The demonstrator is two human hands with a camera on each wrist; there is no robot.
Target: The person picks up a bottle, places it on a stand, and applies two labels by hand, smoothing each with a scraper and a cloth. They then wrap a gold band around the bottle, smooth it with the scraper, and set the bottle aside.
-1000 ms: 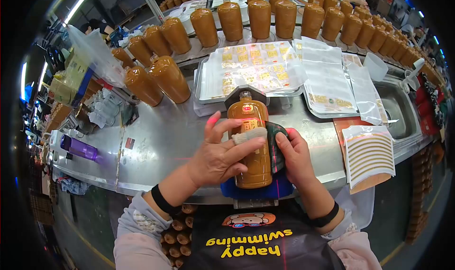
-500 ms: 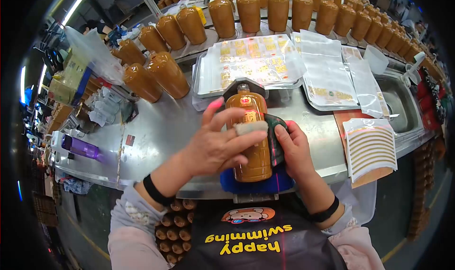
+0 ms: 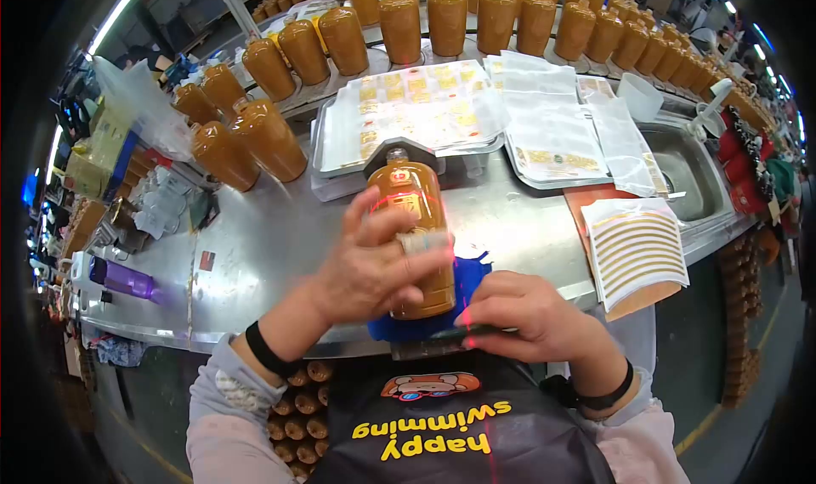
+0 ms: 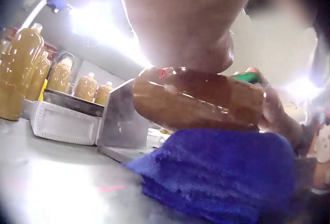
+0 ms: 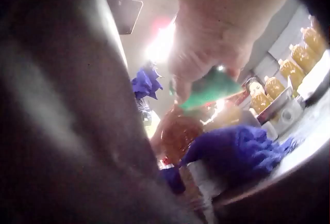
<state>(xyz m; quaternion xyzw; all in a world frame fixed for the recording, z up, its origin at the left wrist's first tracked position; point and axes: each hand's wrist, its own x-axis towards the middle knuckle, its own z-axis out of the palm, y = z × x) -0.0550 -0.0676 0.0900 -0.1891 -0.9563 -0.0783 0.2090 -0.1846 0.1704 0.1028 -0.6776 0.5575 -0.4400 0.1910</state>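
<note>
A glossy brown bottle (image 3: 414, 197) lies on a blue cloth (image 3: 467, 280), its neck toward a dark angular rest (image 3: 425, 157). My left hand (image 3: 361, 259) rests across the bottle's middle with spread fingers, a pale band round one finger. Close by the bottle's base, my right hand (image 3: 527, 314) pinches a dark green piece (image 3: 463, 335), held low over the cloth's near edge. That piece looks bright green (image 5: 211, 89) in the right wrist view, between thumb and fingers. In the left wrist view the bottle (image 4: 201, 100) lies above the blue cloth (image 4: 227, 172).
Trays with label sheets (image 3: 408, 114) lie behind the bottle. Brown bottles (image 3: 340, 42) line the back, and two more (image 3: 268, 140) stand at left. Striped sheets (image 3: 637, 250) lie at right beside a sink (image 3: 693, 165). A purple bottle (image 3: 123, 278) lies far left.
My right hand has moved from the bottle's right side down to its base with the green piece, uncovering that side. My left hand stays on the bottle. The head view has shifted.
</note>
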